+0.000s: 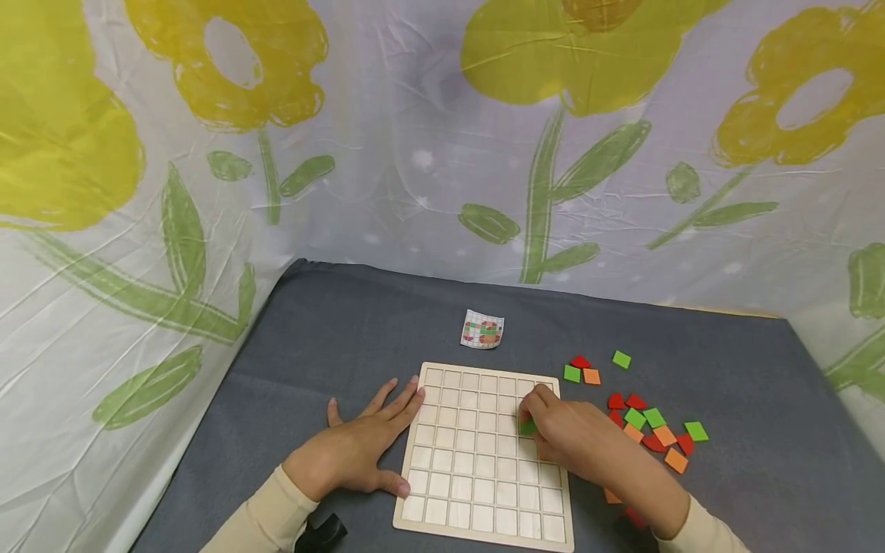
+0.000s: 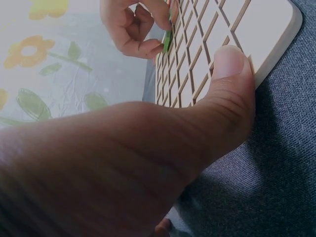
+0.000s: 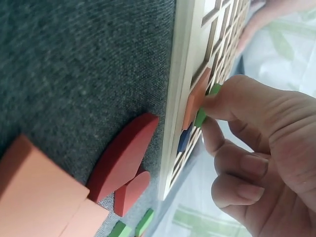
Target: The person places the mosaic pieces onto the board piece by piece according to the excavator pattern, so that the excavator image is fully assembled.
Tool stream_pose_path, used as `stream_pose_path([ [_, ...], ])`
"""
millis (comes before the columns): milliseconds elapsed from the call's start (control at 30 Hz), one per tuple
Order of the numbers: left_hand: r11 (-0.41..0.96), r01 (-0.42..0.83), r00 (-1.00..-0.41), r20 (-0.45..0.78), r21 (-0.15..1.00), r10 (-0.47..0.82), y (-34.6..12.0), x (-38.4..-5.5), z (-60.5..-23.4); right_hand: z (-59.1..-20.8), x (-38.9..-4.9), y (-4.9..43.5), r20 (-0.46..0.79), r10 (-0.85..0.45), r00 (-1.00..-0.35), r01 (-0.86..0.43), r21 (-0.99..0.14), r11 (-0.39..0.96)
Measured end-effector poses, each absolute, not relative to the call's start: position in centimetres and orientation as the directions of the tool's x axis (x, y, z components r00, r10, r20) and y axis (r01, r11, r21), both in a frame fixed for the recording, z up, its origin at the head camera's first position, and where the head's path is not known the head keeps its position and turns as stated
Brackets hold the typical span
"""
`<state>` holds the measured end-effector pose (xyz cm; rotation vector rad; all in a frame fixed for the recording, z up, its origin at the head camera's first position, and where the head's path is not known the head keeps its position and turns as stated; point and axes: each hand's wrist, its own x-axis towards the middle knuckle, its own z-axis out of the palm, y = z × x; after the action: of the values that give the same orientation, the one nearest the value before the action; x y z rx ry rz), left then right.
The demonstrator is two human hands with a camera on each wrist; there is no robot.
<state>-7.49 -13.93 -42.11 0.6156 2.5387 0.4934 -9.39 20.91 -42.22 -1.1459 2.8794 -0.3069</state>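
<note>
- Yellow flowers on green stems cover the pale curtain [image 1: 387, 153] hanging behind the table, which is spread with a dark grey cloth [image 1: 311, 330].
- On that cloth, near the front, lies a wooden grid board [image 1: 477, 465], flat, most of its square cells showing bare wood.
- From where I stand, the left hand [image 1: 362, 445] is spread along the board's left side, fingertips at the upper edge and thumb resting on the rim lower down.
- Over the board's right side, the right hand [image 1: 563, 430] pinches a green piece [image 1: 528, 426] between thumb and fingers; I cannot tell whether it sits fully in a cell.
- Just beside those fingers, an orange piece [image 3: 196, 98] and a dark blue piece [image 3: 185, 138] lie on the board near its right rim.
- To the right, on the cloth, is a loose scatter of red, green and orange pieces [image 1: 653, 442], a few touching, others apart; some lie near the right forearm.
- Beyond the board's far edge lies a small printed card [image 1: 482, 330] with a coloured grid pattern.
- Beside the left cuff [image 1: 273, 507] is a black object [image 1: 325, 532], partly hidden.
</note>
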Motion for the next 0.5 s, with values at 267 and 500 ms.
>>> stream_pose_path([
  [267, 0.838, 0.323, -0.785, -0.370, 0.440, 0.497, -13.89, -7.46, -41.97, -42.13, -9.38, 20.79, 0.036, -0.688, -0.725, -0.681, -0.186, 0.708],
  [500, 0.835, 0.320, -0.784, -0.369, 0.447, 0.498, -13.90, -7.45, -41.96, -41.99, -9.38, 20.86, 0.006, -0.684, -0.729, -0.670, -0.206, 0.713],
])
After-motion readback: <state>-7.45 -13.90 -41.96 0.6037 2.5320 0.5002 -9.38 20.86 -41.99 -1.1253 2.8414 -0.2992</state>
